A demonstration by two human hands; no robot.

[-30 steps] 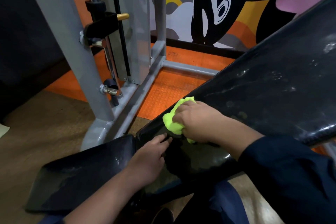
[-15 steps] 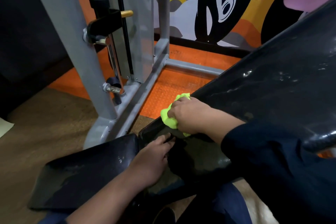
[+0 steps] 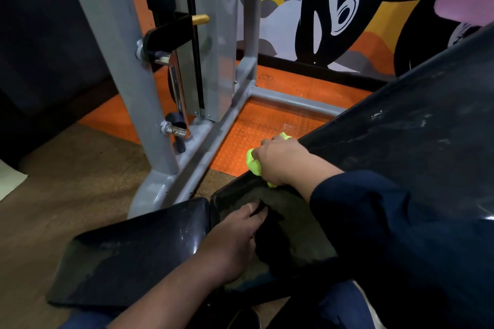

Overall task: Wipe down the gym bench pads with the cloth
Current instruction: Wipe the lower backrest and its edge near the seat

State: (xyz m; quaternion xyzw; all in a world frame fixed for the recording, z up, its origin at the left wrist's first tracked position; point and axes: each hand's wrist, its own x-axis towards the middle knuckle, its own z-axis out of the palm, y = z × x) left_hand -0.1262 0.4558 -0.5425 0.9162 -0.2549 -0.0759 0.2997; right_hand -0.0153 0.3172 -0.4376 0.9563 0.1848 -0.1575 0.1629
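Your right hand [image 3: 283,160] was closed around a crumpled neon-yellow cloth [image 3: 252,164], fingers curled over it so that only its edges showed. It pressed the cloth against the lower corner of the long, inclined black vinyl back pad [image 3: 401,136], at the pad's far edge above the orange studded floor mat [image 3: 262,125].

Your left hand [image 3: 232,238] lay flat and open, holding nothing. Its palm rested near the gap between the back pad and the flat black vinyl seat pad [image 3: 128,254], with the fingertips [image 3: 254,207] reaching onto the back pad's lowest part.

You appeared to be mid-wipe on the bottom end of the back pad. White streaks and smears showed higher up that pad, so the next stroke would probably need to travel up its slope, and the seat pad looked unwiped too.

The grey steel rack frame [image 3: 128,88] stood beyond the seat pad. Most of the cloth was hidden under your hand. The back pad's upper end ran out of view, and your dark blue sleeve [image 3: 387,235] covered part of its near side. The bench's frame underneath was too dark to make out.
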